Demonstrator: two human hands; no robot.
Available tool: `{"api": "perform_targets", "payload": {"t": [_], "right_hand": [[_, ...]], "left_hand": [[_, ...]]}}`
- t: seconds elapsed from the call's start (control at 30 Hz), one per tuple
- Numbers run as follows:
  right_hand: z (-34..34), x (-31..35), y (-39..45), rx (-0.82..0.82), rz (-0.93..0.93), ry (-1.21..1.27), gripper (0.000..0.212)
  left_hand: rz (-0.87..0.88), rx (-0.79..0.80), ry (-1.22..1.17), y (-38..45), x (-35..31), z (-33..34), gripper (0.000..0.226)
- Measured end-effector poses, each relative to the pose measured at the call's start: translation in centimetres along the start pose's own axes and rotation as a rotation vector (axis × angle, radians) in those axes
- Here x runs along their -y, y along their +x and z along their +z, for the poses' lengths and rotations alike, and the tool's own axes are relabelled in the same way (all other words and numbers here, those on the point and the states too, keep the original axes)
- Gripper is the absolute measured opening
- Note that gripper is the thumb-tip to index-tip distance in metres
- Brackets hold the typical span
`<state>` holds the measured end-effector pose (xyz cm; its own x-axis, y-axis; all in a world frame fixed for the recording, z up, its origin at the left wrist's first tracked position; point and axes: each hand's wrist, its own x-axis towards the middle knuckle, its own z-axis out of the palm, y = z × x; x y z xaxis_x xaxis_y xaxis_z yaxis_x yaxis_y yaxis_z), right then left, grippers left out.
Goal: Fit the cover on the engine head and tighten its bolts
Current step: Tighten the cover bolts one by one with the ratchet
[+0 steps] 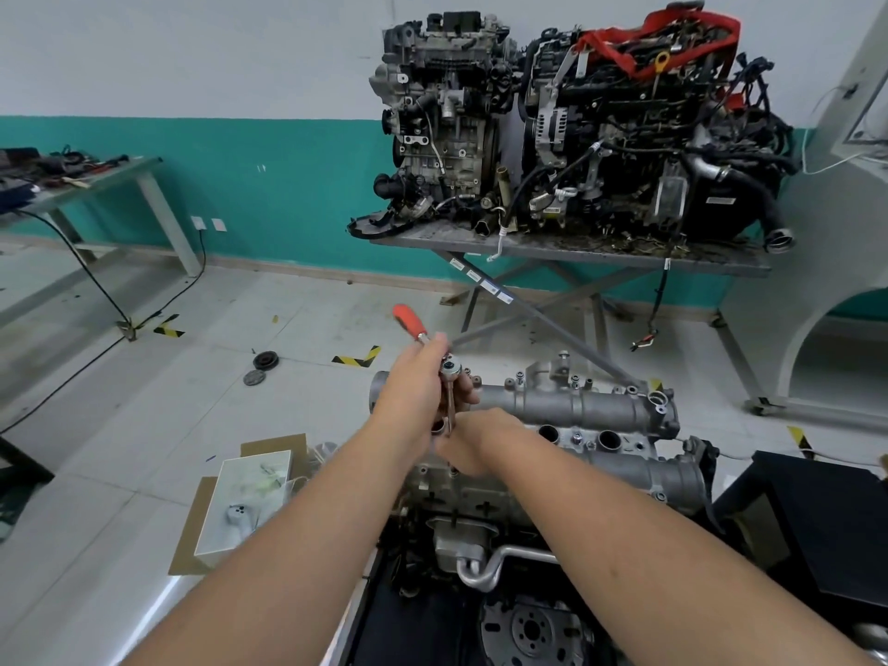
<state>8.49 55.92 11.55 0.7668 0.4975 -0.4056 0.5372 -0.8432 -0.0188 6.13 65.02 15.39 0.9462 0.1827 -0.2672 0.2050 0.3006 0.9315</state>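
My left hand [413, 382] wraps the neck of a ratchet wrench [435, 358] just below its orange handle [408, 319], which angles up and away to the left over the tiled floor [298, 338]. The ratchet's chrome head sits at my knuckles, and its extension bar [450, 408] drops straight down toward the near-left end of the silver cover [576, 411]. My right hand [473, 444] closes around the bar's lower end, fingers curled; the socket and any bolt under it are hidden by that hand, so I cannot tell whether the tool is seated.

The cover lies along the top of the engine head [480, 502], running from my hands toward the far right, its open round ports facing up. The engine rests on a dark stand [817, 521] at the bottom of the view.

Beyond it, a grey metal table [576, 249] on crossed legs carries two more engines: a bare one [442, 117] at its left end and one draped with a red strap [663, 45] at its right. A white box [245, 502] sits on flattened cardboard [192, 531] on the floor to the left, and a cluttered bench [96, 177] stands against the teal wall [288, 175].
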Motion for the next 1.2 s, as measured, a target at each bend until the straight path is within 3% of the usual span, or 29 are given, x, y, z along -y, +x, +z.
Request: {"api": "perform_targets", "payload": {"t": [0.13,0.2,0.3,0.4,0.5,0.63,0.7,0.77,0.83,0.9,0.93,1.0,1.1,1.2], "right_hand": [[-0.2,0.1,-0.4,0.002,0.04,0.105,0.036],[-0.3,0.4,-0.5,0.058,0.054,0.101,0.036],[-0.1,0.4,-0.7,0.061,0.03,0.091,0.036],[-0.2,0.3,-1.0,0.04,0.009,0.069,0.039],[-0.3,0.2,-1.0,-0.013,-0.002,0.046,0.035],[-0.4,0.5,-1.6,-0.147,-0.05,0.195,0.037],[0.2,0.5,-1.5,-0.207,-0.077,0.435,0.041],[1.0,0.5,-1.1,-0.149,-0.02,0.853,0.042],[1.2,0.3,-0.2,-0.117,0.118,1.185,0.04],[1.3,-0.5,0.7,-0.068,0.183,1.056,0.038],[0.9,-0.5,0.9,0.009,0.132,0.765,0.037],[0.3,0.0,1.1,0.097,0.052,0.289,0.037],[0.4,0.1,1.1,0.124,0.131,0.194,0.041],[0.3,0.3,1.0,0.051,0.135,0.195,0.037]], "left_hand": [[-0.04,0.253,0.43,-0.6,-3.2,-0.5,0.014],[0.014,0.291,0.759,-1.0,-4.4,-0.1,0.014],[0.236,0.272,1.333,-0.9,-5.5,0.4,0.023],[0.437,0.367,1.694,-1.2,-5.6,0.7,0.023],[0.839,0.256,2.001,-1.4,-3.9,0.5,0.028],[1.417,-0.071,1.665,-1.0,-0.8,-1.3,0.031],[1.442,-0.253,1.492,-0.5,0.6,-1.7,0.042],[1.283,-0.339,1.417,-0.5,1.7,-1.5,0.049],[1.062,-0.287,1.28,-1.0,2.6,-1.2,0.054],[0.811,-0.104,0.895,-1.5,3.1,-0.9,0.053],[0.703,-0.033,0.628,-1.9,3.3,-0.3,0.049],[0.514,-0.046,0.21,-2.3,3.5,0.8,0.041],[0.161,-0.028,-0.134,-1.9,2.8,0.5,0.058],[0.072,-0.016,-0.262,-1.6,1.4,-0.6,0.051]]}}
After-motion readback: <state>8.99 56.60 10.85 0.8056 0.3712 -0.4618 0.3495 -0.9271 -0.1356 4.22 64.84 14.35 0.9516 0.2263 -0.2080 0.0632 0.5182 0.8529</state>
